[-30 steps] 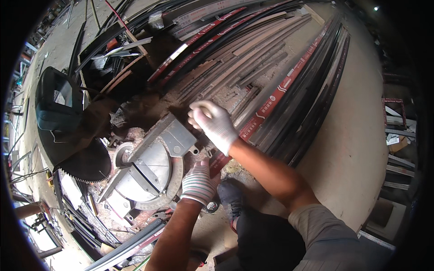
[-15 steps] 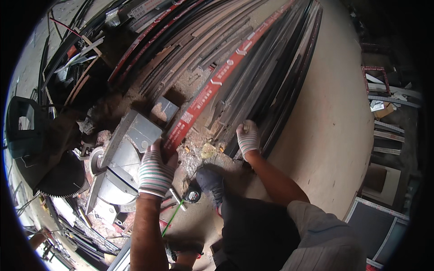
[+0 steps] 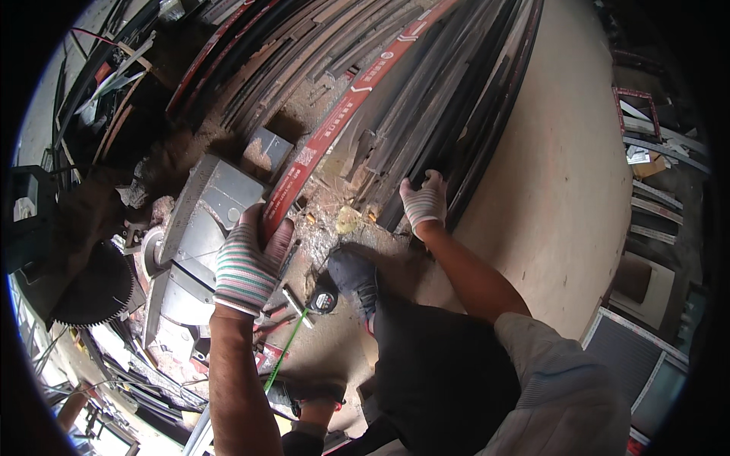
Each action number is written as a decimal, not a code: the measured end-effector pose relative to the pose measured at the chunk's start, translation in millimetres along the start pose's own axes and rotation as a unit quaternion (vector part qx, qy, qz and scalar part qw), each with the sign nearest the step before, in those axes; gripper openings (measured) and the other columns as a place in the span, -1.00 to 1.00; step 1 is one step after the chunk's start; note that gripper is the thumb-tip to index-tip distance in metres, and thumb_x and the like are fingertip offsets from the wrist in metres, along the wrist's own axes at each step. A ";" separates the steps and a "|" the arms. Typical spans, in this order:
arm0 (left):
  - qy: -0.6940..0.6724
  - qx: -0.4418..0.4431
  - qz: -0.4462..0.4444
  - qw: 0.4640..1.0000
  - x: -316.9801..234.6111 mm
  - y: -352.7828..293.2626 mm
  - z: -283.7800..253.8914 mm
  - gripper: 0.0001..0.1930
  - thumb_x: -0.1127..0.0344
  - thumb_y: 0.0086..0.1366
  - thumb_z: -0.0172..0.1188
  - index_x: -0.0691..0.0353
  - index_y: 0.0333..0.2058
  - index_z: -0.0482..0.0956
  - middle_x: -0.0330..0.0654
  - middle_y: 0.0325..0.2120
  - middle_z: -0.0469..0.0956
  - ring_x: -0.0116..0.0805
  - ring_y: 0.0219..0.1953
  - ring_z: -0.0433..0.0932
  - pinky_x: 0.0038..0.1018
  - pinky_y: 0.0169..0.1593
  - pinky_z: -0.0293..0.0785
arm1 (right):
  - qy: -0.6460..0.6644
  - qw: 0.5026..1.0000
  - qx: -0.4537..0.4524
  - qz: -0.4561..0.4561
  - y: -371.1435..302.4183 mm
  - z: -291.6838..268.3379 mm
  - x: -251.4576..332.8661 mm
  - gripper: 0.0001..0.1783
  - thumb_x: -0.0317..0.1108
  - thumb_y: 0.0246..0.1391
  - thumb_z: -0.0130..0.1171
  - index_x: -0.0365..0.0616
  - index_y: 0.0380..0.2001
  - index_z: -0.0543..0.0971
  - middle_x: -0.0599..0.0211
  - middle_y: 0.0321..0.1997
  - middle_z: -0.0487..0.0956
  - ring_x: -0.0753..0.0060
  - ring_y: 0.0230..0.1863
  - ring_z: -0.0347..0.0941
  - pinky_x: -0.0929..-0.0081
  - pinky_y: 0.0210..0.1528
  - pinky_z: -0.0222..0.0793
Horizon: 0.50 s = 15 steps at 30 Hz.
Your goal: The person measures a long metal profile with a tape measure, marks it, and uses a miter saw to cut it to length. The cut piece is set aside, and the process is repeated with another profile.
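One saw blade [image 3: 93, 292] is far left. Next, the left hand [image 3: 247, 264] has its grip tight on the near end of a long red strip [image 3: 330, 132], which slants up and right. The right hand [image 3: 424, 204], grip a bit wide, is by dark bars [image 3: 455, 99]; I can't tell if it touches them.

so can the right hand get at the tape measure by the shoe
Probably yes: the right hand looks empty and nothing seems to cover the tape measure. The dark shoe sits partly between them, so the hand would likely have to reach over or around it.
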<state>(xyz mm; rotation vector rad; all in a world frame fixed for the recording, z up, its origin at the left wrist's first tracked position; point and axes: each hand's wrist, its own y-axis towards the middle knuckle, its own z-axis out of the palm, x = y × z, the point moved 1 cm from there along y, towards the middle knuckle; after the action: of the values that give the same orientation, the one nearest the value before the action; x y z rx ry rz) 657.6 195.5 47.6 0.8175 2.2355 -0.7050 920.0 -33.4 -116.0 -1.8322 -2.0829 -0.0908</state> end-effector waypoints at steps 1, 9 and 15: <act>-0.008 0.009 -0.014 1.000 -1.5 -1.6 -3.8 -0.47 0.03 0.41 0.27 0.35 0.14 0.48 0.07 -0.26 0.67 -0.21 -0.24 0.66 -0.34 -0.08 0.57 | 0.023 0.999 0.020 0.027 -1.7 0.8 5.7 -0.25 0.05 0.08 0.31 -0.02 0.25 0.33 0.04 0.29 0.41 -0.05 0.29 0.40 -0.02 0.29 0.35; 0.001 0.012 -0.019 1.000 1.2 -4.9 -1.6 -0.48 0.06 0.41 0.29 0.34 0.15 0.47 0.02 -0.25 0.67 -0.31 -0.24 0.63 -0.38 -0.08 0.57 | 0.045 0.978 0.109 0.171 4.9 -2.6 20.1 -0.26 0.04 0.11 0.29 -0.23 0.19 0.34 -0.05 0.09 0.57 0.02 0.07 0.51 0.13 0.02 0.42; -0.020 0.043 -0.036 0.998 4.0 -10.9 7.3 -0.44 -0.01 0.38 0.28 0.31 0.15 0.47 0.20 -0.18 0.65 0.06 -0.11 0.68 -0.23 -0.02 0.58 | 0.292 0.924 0.177 0.171 -2.2 -17.7 22.9 -0.29 -0.04 0.08 0.40 -0.34 0.13 0.48 0.07 -0.10 0.65 0.30 -0.37 0.58 0.31 -0.48 0.48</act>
<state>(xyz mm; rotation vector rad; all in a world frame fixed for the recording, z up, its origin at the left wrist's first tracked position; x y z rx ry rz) 650.3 185.0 42.8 0.7608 2.2219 -0.8506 919.8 -17.1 -92.1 -1.6527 -1.2637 -0.1394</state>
